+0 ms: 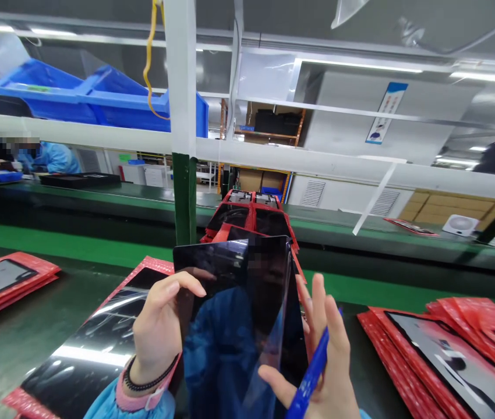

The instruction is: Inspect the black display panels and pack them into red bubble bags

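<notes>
A glossy black screen panel (216, 279) stands tilted up in front of me, reflecting a blue sleeve. My left hand (160, 320) grips its left edge, the index finger bent over the front. At the panel's right side is my right hand (328, 349), with a blue pen (313, 372) lodged in it. That hand's fingers are partly spread, some behind the panel's edge and the thumb near its face. A clear strip, film or reflection, runs down the panel's right part; I cannot tell which. Left of it, another black panel (94, 331) lies on red bubble wrap.
Red-wrapped panels lie in stacks at the left (3, 285), at the right (444, 355) and beyond the held panel (251, 215). A green-and-white post (184, 192) rises ahead. Blue bins (99, 96) sit on the overhead rail. A person in blue (57, 157) works far left.
</notes>
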The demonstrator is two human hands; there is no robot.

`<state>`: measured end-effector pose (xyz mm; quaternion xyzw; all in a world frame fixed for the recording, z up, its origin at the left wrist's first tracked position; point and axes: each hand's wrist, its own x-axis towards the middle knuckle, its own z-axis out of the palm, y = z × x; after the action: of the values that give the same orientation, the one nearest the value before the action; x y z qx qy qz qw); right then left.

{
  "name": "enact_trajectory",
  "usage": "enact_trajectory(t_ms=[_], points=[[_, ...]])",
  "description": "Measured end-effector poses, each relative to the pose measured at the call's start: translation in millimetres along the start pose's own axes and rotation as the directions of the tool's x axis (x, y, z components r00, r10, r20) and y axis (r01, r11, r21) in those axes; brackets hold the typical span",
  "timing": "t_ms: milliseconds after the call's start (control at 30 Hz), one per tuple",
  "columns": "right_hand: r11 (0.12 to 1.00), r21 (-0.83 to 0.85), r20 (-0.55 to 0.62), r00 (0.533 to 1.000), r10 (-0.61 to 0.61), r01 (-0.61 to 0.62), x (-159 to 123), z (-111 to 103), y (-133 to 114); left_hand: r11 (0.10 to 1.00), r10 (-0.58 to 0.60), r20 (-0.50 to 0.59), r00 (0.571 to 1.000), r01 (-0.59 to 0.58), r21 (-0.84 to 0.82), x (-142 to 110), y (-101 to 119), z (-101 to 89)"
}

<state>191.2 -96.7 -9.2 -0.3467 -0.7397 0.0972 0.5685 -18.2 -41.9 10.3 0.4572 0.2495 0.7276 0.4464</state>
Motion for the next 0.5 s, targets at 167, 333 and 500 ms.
enact_trajectory(t_ms=[167,333,500], points=[[0.938,-0.262,0.068,0.974,-0.218,0.229,-3.6,-1.4,7.7,0.986,0.150,0.005,0.989,-0.150,0.070,-1.7,-4.6,-4.9],[0.905,-0.304,0.109,0.954,-0.279,0.299,-7.9,-5.0,11.6,0.964,0.241,0.022,0.970,-0.242,0.111,-1.9,-2.3,-3.3],[0.943,-0.177,0.018,0.959,-0.283,0.282,-13.7,-5.8,18.9,0.948,0.295,0.028,0.955,-0.296,0.113,-5.1,1.4,1.7]])
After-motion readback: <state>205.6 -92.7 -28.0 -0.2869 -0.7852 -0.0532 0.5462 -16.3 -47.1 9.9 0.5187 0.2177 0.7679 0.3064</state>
